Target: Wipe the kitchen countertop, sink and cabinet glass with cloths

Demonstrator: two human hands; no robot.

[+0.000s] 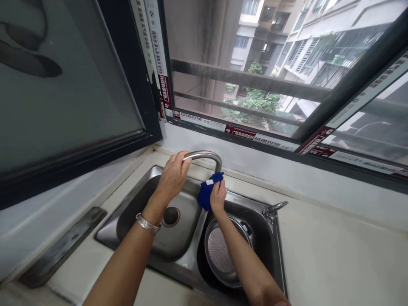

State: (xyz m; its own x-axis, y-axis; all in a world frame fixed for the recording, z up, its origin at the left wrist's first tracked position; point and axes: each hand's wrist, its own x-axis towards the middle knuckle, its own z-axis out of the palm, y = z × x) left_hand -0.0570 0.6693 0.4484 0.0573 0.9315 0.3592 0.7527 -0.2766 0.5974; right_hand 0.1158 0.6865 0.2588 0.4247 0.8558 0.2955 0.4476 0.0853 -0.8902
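Observation:
My left hand grips the spout end of the curved metal faucet, above the left basin. A silvery bracelet circles that wrist. In my right hand is a blue cloth with a small white tag, pressed against the lower part of the faucet neck. The cloth and hand hide the faucet's base. Beneath both hands lies the double-basin steel sink.
A round metal strainer pan sits in the right basin, partly behind my right forearm. A small metal tap stands at the sink's right corner. A dark strip lies on the left counter. Windows rise behind.

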